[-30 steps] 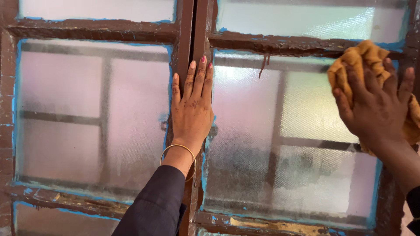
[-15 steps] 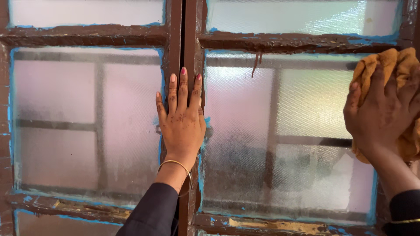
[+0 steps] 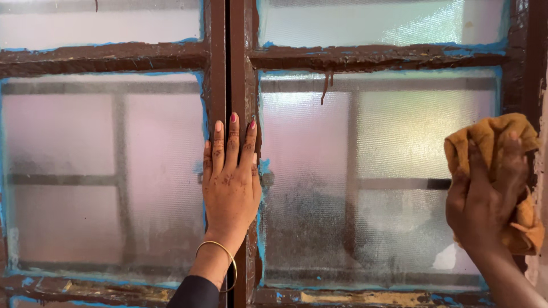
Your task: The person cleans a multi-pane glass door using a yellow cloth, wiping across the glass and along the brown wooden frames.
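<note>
Your left hand [image 3: 230, 182] lies flat and wide open against the brown centre post [image 3: 231, 68] of the window, fingers pointing up and holding nothing, which looks like a way to brace the two frames while the other hand works. A thin gold bangle [image 3: 220, 259] sits at its wrist. Your right hand [image 3: 482, 205] is closed around a bunched yellow cloth [image 3: 491, 137], pressing it to the frosted pane [image 3: 354, 171] at its right edge, just beside the right frame post [image 3: 531, 68]. That leaves little room to the right, while the pane is open toward the centre post and down to the lower rail [image 3: 342, 296], where the paint is chipped and blue shows at the glass edges
</note>
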